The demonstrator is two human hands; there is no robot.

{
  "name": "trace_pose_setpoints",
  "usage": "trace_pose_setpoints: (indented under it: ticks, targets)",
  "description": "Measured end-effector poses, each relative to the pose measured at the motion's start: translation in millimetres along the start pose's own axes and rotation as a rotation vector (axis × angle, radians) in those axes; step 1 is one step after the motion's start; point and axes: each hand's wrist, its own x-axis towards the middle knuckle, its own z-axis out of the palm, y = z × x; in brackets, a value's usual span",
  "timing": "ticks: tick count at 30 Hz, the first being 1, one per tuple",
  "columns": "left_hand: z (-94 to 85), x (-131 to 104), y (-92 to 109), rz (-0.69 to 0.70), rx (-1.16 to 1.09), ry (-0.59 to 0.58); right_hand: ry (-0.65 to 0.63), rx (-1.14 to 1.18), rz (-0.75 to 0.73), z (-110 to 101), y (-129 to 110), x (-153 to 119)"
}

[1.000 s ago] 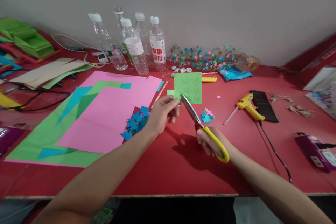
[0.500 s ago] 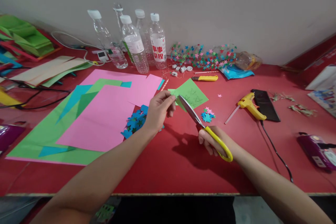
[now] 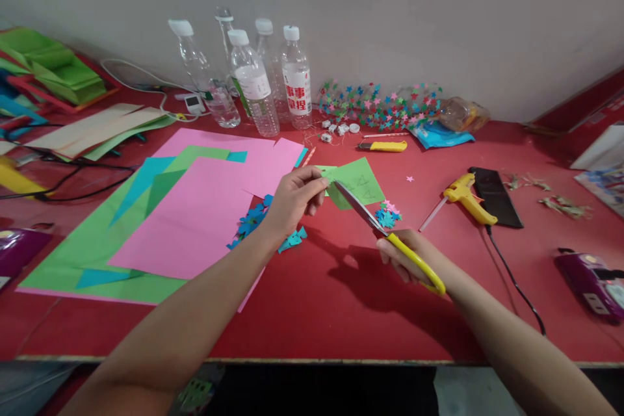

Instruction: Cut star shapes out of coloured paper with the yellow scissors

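Between thumb and fingers, my left hand pinches the left corner of a green paper with stars drawn on it in dark lines. My right hand grips the yellow handles of a pair of scissors, and the blades reach up and left to the paper near my left fingertips. Whether the blades are apart is hard to see. A small pile of blue and pink paper stars lies just beyond the scissors. Blue paper scraps lie partly hidden behind my left wrist.
Large pink sheets cover green and blue paper at left. Several plastic bottles stand by the wall, beside a star-covered clear bottle. A yellow cutter, glue gun and phone lie to the right.
The green paper has turned clockwise in my left hand. My right hand and the scissors have shifted slightly right, the blades still at the paper. The whole view has moved a little.
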Motion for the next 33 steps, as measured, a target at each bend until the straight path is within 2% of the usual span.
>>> trace_pose_setpoints:
  ticks: [12, 21, 26, 33]
  targets:
    - [-4.7, 2.7, 0.4, -0.025, -0.025, -0.049, -0.02, -0.026, 0.008, -5.7, 2.7, 0.6]
    - [1.9, -0.8, -1.8, -0.055, -0.113, -0.027, -0.033, 0.104, 0.018, 5.8, -4.0, 0.9]
    - [3.9, -1.3, -4.1, -0.019, -0.133, 0.002, -0.047, 0.105, 0.025, 8.1, -3.3, 1.4]
    - [2.6, -2.5, -2.0, 0.048, -0.046, 0.001, -0.052, 0.066, -0.004, 3.7, 0.8, 2.3]
